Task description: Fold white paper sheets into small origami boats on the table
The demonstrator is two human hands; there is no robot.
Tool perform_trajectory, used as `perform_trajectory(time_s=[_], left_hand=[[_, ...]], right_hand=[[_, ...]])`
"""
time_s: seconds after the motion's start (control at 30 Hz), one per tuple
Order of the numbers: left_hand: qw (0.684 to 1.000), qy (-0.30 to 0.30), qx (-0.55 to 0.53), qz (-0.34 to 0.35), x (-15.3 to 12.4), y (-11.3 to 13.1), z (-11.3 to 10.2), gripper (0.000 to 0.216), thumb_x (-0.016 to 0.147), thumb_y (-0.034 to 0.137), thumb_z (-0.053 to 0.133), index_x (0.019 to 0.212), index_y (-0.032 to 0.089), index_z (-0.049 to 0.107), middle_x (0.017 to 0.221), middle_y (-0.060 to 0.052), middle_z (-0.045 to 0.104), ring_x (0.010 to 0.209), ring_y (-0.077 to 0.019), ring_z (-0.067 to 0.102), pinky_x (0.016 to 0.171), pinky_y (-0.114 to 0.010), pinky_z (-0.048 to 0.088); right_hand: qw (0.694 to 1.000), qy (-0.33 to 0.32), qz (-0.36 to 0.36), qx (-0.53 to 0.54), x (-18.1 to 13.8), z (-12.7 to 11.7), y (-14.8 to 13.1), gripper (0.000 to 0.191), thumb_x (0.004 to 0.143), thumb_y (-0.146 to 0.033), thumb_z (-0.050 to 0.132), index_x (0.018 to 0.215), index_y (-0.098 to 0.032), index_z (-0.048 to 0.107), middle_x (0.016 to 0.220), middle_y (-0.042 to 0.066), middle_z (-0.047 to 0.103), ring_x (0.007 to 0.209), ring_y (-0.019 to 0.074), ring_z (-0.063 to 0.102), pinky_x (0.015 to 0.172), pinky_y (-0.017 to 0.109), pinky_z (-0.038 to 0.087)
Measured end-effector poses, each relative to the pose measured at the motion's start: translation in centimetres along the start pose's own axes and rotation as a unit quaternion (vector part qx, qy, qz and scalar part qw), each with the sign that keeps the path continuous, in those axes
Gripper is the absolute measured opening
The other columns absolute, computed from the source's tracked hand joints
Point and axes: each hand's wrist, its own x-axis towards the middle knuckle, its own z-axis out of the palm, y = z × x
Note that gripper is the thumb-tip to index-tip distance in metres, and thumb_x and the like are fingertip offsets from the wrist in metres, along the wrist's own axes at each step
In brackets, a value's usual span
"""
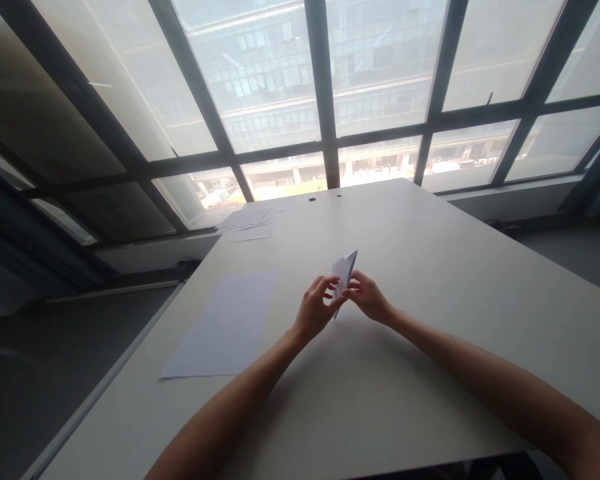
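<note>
A small folded piece of white paper (345, 269) is held between both my hands above the middle of a pale table (430, 267). My left hand (315, 309) pinches its lower left side with curled fingers. My right hand (367, 295) grips its lower right side, fingers closed on it. The paper's pointed tip sticks up past my fingers.
A flat white sheet (227, 323) lies on the table to the left of my hands. Several loose sheets (247, 223) lie at the far left corner. Two small round holes (325, 197) sit near the far edge. Large windows (320, 87) rise behind the table.
</note>
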Motion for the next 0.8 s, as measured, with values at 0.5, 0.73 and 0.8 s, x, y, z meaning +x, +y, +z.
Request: perform_trajectory(time_s=[0.5,0.73,0.8], left_hand=[[1.0,0.013,0.025,-0.002,-0.3,-0.7,0.3,0.046,0.092,0.031,0.056,0.137,0.024,0.048,0.116,-0.011,0.056,0.097,-0.0216,0.061,0.07,-0.032,0.06],[0.998,0.042,0.048,-0.025,-0.2,-0.1,0.6,0.047,0.089,0.028,0.059,0.135,0.023,0.054,0.132,-0.015,0.052,0.108,-0.0293,0.06,0.084,-0.041,0.057],[0.997,0.068,0.038,-0.021,0.0,-0.1,0.4,0.041,0.09,0.023,0.055,0.131,0.023,0.059,0.13,-0.013,0.056,0.115,-0.0298,0.058,0.097,-0.045,0.05]], right_hand=[[0.995,0.002,-0.041,-0.09,-0.2,-0.1,-0.6,0.021,0.089,-0.039,0.061,0.096,-0.019,0.063,0.093,0.006,0.067,0.08,0.0194,0.069,0.069,0.035,0.06],[0.972,0.059,-0.082,-0.213,-0.6,1.0,-1.1,0.007,0.086,-0.025,0.055,0.081,-0.02,0.058,0.079,0.004,0.064,0.065,0.0155,0.062,0.057,0.028,0.054],[0.963,0.102,-0.063,-0.24,-0.6,1.0,-1.1,0.012,0.085,-0.027,0.056,0.075,-0.021,0.053,0.069,0.002,0.062,0.058,0.0147,0.059,0.052,0.025,0.049]])
